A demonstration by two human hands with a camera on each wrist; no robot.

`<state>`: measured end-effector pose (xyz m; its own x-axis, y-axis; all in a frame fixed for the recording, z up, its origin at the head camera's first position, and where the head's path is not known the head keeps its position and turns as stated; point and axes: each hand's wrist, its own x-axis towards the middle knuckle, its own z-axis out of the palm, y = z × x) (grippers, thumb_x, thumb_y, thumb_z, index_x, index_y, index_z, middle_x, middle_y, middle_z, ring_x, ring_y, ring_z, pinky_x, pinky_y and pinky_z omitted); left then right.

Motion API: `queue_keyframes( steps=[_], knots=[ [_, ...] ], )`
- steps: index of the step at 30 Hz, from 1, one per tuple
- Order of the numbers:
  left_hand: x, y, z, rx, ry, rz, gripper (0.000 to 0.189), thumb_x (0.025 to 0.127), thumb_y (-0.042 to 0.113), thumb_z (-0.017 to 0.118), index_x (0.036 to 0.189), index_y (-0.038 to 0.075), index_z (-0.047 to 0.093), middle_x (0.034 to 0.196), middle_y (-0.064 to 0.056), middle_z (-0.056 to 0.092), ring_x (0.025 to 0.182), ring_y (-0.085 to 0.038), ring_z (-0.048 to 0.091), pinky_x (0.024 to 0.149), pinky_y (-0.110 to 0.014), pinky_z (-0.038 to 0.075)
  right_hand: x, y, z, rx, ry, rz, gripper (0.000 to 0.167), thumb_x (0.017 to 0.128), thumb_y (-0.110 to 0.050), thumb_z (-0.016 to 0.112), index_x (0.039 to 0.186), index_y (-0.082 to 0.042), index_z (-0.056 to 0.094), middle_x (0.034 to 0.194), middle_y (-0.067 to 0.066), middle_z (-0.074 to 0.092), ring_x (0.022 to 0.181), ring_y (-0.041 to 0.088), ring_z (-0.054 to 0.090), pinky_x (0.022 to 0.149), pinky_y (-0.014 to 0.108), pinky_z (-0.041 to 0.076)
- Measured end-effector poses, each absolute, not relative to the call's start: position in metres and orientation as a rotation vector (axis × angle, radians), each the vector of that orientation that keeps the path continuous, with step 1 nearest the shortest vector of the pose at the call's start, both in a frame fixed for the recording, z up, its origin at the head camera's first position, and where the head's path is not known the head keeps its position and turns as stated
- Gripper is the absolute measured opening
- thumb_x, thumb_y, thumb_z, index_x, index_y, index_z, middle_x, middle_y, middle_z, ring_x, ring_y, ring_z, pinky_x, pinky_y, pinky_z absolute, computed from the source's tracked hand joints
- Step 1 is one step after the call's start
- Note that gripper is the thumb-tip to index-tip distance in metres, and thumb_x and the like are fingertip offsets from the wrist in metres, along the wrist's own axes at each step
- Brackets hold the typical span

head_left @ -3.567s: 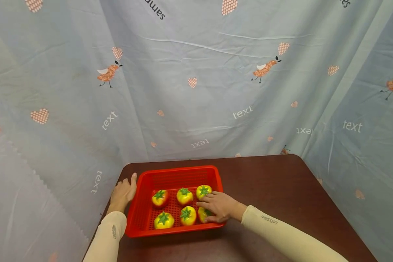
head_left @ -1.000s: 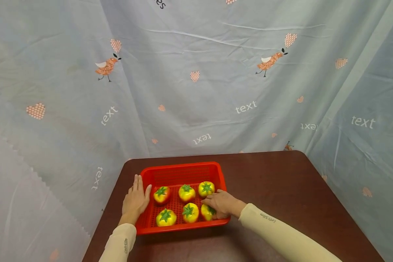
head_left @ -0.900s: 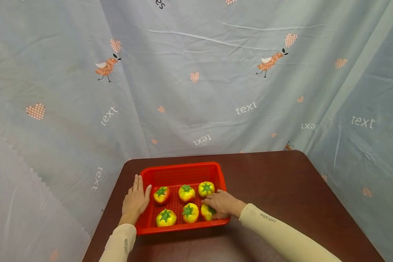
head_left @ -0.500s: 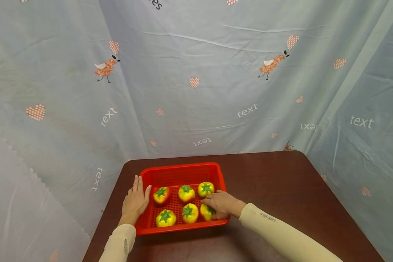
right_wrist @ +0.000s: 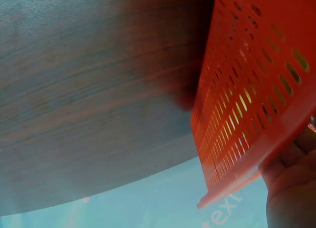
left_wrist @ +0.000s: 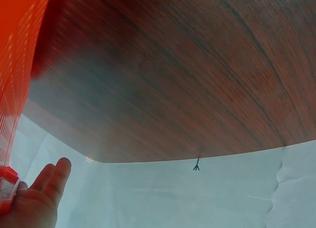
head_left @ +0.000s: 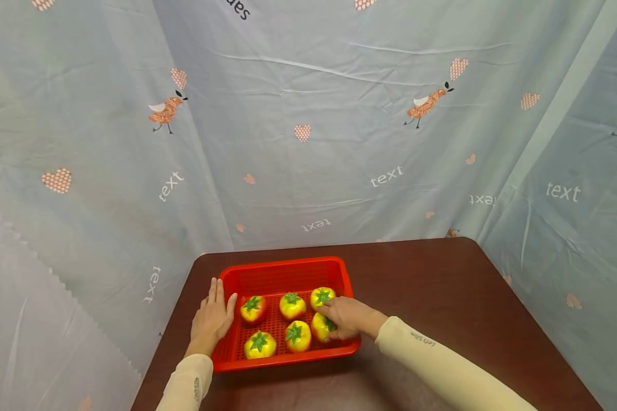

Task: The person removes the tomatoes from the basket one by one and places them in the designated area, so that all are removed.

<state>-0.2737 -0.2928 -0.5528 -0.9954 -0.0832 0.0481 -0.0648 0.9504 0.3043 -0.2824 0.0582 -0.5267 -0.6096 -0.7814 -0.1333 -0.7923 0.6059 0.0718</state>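
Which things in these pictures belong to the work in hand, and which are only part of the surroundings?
In the work:
- right hand, fingers and thumb around the near-right fruit
- five other fruits, inside the basket
- red basket
- left hand, at the basket's left side

Surroundings:
- dark table, under the basket
- printed cloth, behind the table

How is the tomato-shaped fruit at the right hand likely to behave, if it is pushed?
The tomato-shaped fruit would probably roll, since it looks rounded, but the red basket's raised walls should contain it. Its glossy surface suggests it may be slippery.
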Motion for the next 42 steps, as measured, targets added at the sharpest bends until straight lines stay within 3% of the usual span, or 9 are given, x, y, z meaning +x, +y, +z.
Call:
queue_keyframes(
  steps=[5, 15, 22, 42],
  knots=[
    [-0.2742, -0.2926, -0.5540, 0.122, -3.034, -0.486, 0.073, 0.105, 0.045, 0.030, 0.157, 0.001, 0.003, 0.164, -0.020, 0.000, 0.135, -0.054, 0.032, 0.106, -0.066, 0.033, -0.2859, 0.0584, -0.5214, -1.337, 2.751, 0.108, 0.071, 0.086, -0.049, 0.070, 0.141, -0.009, 0.051, 0.126, 0.009, 0.062, 0.105, 0.018, 0.063, 0.097, 0.027, 0.052],
    [-0.2741, -0.2930, -0.5498, 0.117, -3.021, -0.472, 0.072, 0.105, 0.046, 0.028, 0.156, 0.000, 0.005, 0.163, -0.022, 0.005, 0.133, -0.054, 0.034, 0.105, -0.067, 0.034, -0.2871, 0.0548, -0.5202, -1.276, 2.741, -0.031, 0.077, 0.087, -0.046, 0.070, 0.146, -0.005, 0.043, 0.148, 0.011, 0.047, 0.134, 0.026, 0.049, 0.110, 0.034, 0.043],
    [-0.2750, -0.2925, -0.5512, 0.124, -3.036, -0.476, 0.073, 0.105, 0.048, 0.026, 0.156, 0.001, 0.003, 0.164, -0.022, 0.004, 0.133, -0.054, 0.034, 0.106, -0.067, 0.034, -0.2866, 0.0542, -0.5226, -1.268, 2.753, -0.037, 0.076, 0.086, -0.044, 0.072, 0.145, -0.006, 0.045, 0.141, 0.010, 0.052, 0.128, 0.024, 0.053, 0.108, 0.033, 0.045],
    [-0.2757, -0.2908, -0.5518, 0.112, -3.040, -0.467, 0.072, 0.105, 0.048, 0.022, 0.156, 0.001, 0.003, 0.163, -0.022, 0.003, 0.131, -0.055, 0.036, 0.102, -0.066, 0.037, -0.2879, 0.0579, -0.5278, -1.280, 2.799, -0.028, 0.076, 0.088, -0.048, 0.069, 0.146, -0.005, 0.044, 0.143, 0.012, 0.052, 0.133, 0.027, 0.051, 0.113, 0.035, 0.039]
  ],
)
